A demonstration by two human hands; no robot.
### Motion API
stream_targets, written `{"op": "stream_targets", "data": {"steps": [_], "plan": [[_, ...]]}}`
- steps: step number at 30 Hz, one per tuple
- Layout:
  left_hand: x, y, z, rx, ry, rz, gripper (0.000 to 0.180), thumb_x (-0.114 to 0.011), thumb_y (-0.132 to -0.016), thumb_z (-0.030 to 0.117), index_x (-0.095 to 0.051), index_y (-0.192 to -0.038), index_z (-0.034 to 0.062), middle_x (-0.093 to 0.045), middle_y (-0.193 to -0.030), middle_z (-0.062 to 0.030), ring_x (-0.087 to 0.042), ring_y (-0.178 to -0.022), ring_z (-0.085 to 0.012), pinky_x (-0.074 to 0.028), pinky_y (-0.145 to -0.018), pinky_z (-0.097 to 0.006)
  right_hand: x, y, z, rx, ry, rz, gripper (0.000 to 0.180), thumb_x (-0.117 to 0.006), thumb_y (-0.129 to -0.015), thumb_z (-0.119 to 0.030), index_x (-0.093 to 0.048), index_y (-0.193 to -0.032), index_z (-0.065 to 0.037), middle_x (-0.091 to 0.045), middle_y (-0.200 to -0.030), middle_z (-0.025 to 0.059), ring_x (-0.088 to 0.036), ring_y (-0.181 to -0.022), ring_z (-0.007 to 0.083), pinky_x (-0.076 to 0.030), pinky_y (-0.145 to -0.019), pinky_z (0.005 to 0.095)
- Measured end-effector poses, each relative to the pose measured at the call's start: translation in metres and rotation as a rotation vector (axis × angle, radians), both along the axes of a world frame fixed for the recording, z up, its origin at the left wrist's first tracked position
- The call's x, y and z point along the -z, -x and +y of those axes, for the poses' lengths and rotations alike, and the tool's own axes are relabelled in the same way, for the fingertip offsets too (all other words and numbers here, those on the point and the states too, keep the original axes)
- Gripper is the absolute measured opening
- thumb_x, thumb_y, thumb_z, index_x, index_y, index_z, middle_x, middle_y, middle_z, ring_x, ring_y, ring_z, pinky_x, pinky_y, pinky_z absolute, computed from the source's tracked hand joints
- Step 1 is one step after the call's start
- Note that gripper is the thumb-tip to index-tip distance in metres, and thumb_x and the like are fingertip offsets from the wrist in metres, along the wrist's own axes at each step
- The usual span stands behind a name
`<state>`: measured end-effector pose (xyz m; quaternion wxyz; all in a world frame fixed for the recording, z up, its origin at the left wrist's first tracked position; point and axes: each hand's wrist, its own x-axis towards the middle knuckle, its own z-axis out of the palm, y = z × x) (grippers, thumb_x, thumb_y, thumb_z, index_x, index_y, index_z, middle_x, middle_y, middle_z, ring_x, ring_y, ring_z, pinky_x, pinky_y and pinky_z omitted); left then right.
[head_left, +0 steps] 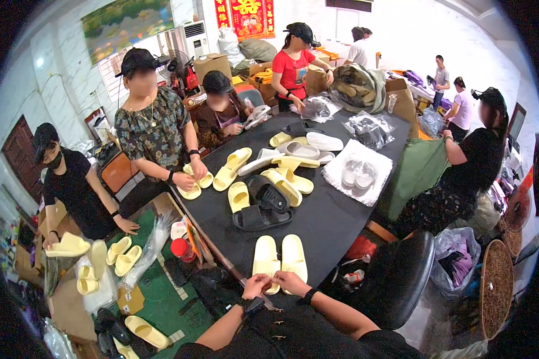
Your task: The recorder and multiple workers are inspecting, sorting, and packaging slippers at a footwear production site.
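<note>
A pair of pale yellow slippers lies side by side on the dark table before me: a left slipper (pixel 265 254) and a right slipper (pixel 293 254). At their near ends, my left hand (pixel 257 286) and my right hand (pixel 290 283) come together. The fingertips of both are pinched close to each other between the two slippers. Whatever they pinch is too small or too covered to make out. My hands hide part of the slippers' near ends. Just beyond lie a black slipper (pixel 260 219) and another yellow slipper (pixel 238 196).
A heap of yellow, grey and white slippers (pixel 299 149) covers the table's middle. A clear-bagged pair (pixel 359 173) rests on white sheets. Co-workers stand or sit around the table. At my left, a green table (pixel 167 299) holds a red-lidded jar (pixel 182 248); at my right stands a black chair (pixel 395 281).
</note>
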<state>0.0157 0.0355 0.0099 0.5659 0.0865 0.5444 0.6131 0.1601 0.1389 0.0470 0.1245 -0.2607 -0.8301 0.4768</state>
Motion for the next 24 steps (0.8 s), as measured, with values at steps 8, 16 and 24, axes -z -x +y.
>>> {"op": "stream_targets", "data": {"steps": [8, 16, 24], "plan": [[-0.018, -0.002, 0.001, 0.087, 0.052, 0.232, 0.015, -0.062, -0.087, 0.009, -0.056, -0.097, -0.0007, -0.062, -0.086, -0.0071, -0.062, -0.075, -0.0164, -0.052, -0.067, -0.027, 0.001, 0.001, 0.003, -0.017, 0.017, 0.016, 0.021, -0.057, -0.089, -0.021, -0.059, -0.091, 0.0, -0.061, -0.075, 0.0178, -0.062, -0.071, 0.0291, -0.047, -0.065, 0.036], [-0.005, 0.001, 0.001, 0.094, -0.028, 0.139, 0.016, -0.061, -0.088, 0.012, -0.059, -0.097, -0.0008, -0.063, -0.087, -0.0061, -0.063, -0.077, -0.0143, -0.053, -0.069, -0.027, 0.001, 0.001, 0.005, -0.001, 0.014, -0.025, 0.023, -0.055, -0.089, -0.023, -0.058, -0.088, 0.0, -0.061, -0.074, 0.0182, -0.062, -0.069, 0.0295, -0.047, -0.063, 0.0372], [-0.009, 0.004, 0.0, 0.131, -0.05, 0.104, 0.015, -0.06, -0.089, 0.012, -0.06, -0.098, -0.0013, -0.064, -0.086, -0.0049, -0.063, -0.075, -0.013, -0.053, -0.069, -0.025, 0.002, 0.002, 0.005, -0.003, -0.014, -0.016, 0.026, -0.055, -0.088, -0.029, -0.06, -0.089, -0.003, -0.063, -0.079, 0.019, -0.062, -0.075, 0.0357, -0.048, -0.066, 0.042]]}}
